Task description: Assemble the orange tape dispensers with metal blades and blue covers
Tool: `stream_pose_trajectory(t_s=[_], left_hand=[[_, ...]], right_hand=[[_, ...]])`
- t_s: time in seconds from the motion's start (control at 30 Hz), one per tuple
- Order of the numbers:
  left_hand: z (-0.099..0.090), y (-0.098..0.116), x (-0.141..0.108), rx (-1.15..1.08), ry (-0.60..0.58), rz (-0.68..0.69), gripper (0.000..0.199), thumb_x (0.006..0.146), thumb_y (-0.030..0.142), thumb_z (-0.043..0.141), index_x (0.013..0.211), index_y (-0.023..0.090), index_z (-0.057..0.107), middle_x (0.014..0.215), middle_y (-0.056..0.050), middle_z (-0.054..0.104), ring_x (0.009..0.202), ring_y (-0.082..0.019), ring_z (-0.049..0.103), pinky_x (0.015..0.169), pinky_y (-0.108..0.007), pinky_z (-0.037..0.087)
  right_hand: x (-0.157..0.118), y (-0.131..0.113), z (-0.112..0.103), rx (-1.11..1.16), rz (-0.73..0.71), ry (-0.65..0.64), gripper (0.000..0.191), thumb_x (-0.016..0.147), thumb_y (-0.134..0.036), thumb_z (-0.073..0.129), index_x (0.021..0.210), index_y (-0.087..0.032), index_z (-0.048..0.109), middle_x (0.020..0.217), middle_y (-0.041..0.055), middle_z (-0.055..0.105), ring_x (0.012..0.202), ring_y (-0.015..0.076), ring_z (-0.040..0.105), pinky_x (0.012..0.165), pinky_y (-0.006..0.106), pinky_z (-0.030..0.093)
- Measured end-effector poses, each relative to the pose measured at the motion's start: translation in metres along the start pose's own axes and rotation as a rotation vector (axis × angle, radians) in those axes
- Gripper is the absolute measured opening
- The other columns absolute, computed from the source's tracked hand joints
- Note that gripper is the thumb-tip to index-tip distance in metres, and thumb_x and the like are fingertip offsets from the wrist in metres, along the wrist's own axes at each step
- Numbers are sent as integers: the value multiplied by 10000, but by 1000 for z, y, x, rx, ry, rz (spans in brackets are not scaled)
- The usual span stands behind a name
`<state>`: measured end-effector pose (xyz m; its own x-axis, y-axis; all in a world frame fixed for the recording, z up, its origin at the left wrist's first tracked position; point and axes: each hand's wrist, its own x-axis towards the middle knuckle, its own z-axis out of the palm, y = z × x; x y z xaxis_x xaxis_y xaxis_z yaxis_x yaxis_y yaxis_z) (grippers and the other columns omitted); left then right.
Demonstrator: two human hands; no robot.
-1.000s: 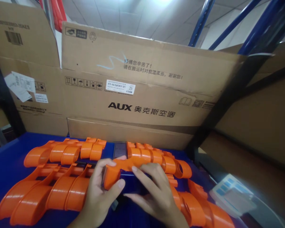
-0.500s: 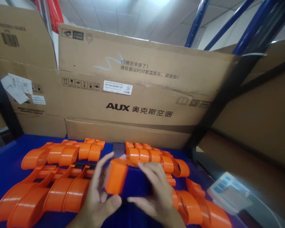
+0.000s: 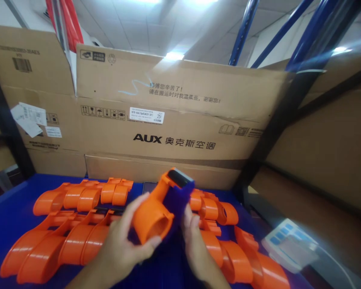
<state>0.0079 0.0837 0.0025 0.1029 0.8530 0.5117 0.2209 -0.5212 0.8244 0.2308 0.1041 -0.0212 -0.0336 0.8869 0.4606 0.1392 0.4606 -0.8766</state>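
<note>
Over the middle of a smooth blue worktop (image 3: 6, 198), I had the left hand (image 3: 120, 243) closed around a glossy orange plastic ring with an arm (image 3: 146, 218), thumb at the ring's lower rim and fingers round its far side. Held tilted, the ring opened down toward the right hand (image 3: 194, 239), while its arm rose to a pale-edged black strip (image 3: 179, 176). Along its right side was a dark blue section (image 3: 174, 204), blurred. The right hand stood just beside that section, fingers partly out of sight; from my distance I could not tell how far open it was or whether it gripped anything. Two rows of similar orange plastic rings (image 3: 43, 257) lined the worktop's left half, and more orange plastic loops (image 3: 240, 261) stretched toward the near right corner. Along the far edge stood a brown cardboard panel printed "AUX" (image 3: 174, 160); by the right edge sat a white device with light-blue patches (image 3: 291, 251).
</note>
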Motion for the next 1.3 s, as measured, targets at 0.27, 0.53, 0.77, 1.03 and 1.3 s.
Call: stream_pose_trajectory(t_s=[0.27, 0.53, 0.77, 1.03, 1.3], left_hand=[[-64, 6, 88, 613, -58, -162, 549, 1007, 571, 434, 1481, 313, 533, 1207, -49, 780, 789, -222, 780, 765, -352, 625], [-25, -17, 110, 985, -237, -145, 391, 1001, 436, 504, 1293, 240, 675, 1142, -145, 796, 1050, -358, 744, 927, -440, 524], [-5, -27, 109, 1194, -297, -196, 393, 1034, 446, 457, 1229, 176, 666, 1004, -189, 780, 988, -369, 756, 861, -463, 547], [-1, -31, 116, 1200, -340, -170, 455, 1003, 543, 500, 1197, 171, 676, 1061, -205, 733, 995, -377, 742, 843, -469, 554], [-11, -45, 117, 1167, -337, -193, 500, 966, 582, 547, 1229, 172, 660, 1275, -229, 586, 973, -346, 738, 845, -446, 560]], right_hand=[[23, -20, -12, -30, -197, 153, 698, 1092, -547, 59, 1171, -272, 695, 1149, 81, 678, 1165, 262, 601, 1008, 439, 493], [23, -23, -10, -19, -295, 177, 666, 1097, -543, 174, 990, -239, 757, 1014, 73, 718, 1004, 264, 657, 957, 441, 486], [21, -34, -10, -41, -327, 145, 677, 1095, -537, 182, 936, -229, 764, 899, 74, 692, 886, 259, 650, 802, 410, 508], [21, -38, -10, -33, -328, 150, 667, 1094, -530, 199, 917, -229, 767, 879, 75, 690, 861, 258, 645, 777, 409, 508], [21, -36, -10, -27, -337, 140, 670, 1099, -512, 192, 896, -229, 764, 869, 73, 687, 846, 249, 644, 760, 399, 511]])
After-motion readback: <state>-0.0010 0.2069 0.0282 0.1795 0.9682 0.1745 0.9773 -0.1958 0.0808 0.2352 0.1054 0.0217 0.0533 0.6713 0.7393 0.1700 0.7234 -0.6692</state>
